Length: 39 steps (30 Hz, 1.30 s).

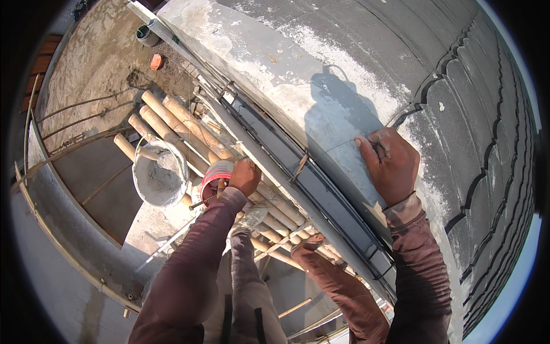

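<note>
My right hand is closed over the pale ledge, thumb and forefinger pinching a thin wire. The wire runs left toward dark steel bars in the narrow channel along the ledge. My left hand is closed at the rim of a red and white bucket. Its fingers are mostly hidden, so what they grip cannot be made out. Handles of tools show inside that bucket. Left of it stands a white bucket with grey cement-like mix inside.
Both buckets stand on bamboo poles, where my feet also rest. Dark roof tiles rise on the right. A curved concrete wall bends round on the left. Far below lie an orange container and a dark bucket.
</note>
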Motion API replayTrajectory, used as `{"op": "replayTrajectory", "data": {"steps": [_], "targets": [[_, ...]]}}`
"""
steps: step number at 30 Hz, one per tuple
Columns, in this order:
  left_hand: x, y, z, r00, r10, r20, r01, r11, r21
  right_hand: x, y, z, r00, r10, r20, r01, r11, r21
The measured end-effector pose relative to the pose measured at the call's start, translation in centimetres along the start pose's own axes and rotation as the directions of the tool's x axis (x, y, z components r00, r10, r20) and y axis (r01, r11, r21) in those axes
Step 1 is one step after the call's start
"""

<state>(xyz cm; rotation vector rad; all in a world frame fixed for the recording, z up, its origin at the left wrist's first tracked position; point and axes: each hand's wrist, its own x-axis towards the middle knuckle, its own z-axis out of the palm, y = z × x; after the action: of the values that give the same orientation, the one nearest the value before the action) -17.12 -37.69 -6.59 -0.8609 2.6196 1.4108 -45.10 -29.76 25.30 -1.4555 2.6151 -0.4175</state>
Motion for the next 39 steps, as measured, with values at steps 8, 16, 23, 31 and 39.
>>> {"op": "replayTrajectory", "data": {"steps": [8, 16, 23, 31, 39], "targets": [[2.4, -6.6, 3.9, 0.997, 0.08, 0.024, -0.083, 0.957, 0.277, 0.3, -0.1, -0.1, 0.998, -0.051, 0.047, 0.052, 0.998, -0.028], [-0.9, 5.6, -6.9, 0.877, -0.459, -0.145, 0.389, 0.852, -0.35, -0.8, 1.4, -0.7, 1.0, 0.004, 0.019, -0.003, 0.997, -0.073], [5.8, 21.6, -21.3, 0.889, 0.033, -0.458, -0.142, 0.968, -0.206, -0.6, 1.3, -0.6, 0.995, 0.038, 0.091, -0.037, 0.999, -0.003], [19.4, 25.3, -16.0, 0.816, 0.573, -0.077, -0.571, 0.82, 0.042, -0.5, 0.8, -0.5, 0.994, 0.053, 0.1, -0.057, 0.997, 0.043], [19.9, 23.4, -14.1, 0.846, 0.515, -0.138, -0.509, 0.857, 0.083, -0.4, 1.3, -0.1, 0.999, 0.052, -0.007, -0.051, 0.998, 0.036]]}}
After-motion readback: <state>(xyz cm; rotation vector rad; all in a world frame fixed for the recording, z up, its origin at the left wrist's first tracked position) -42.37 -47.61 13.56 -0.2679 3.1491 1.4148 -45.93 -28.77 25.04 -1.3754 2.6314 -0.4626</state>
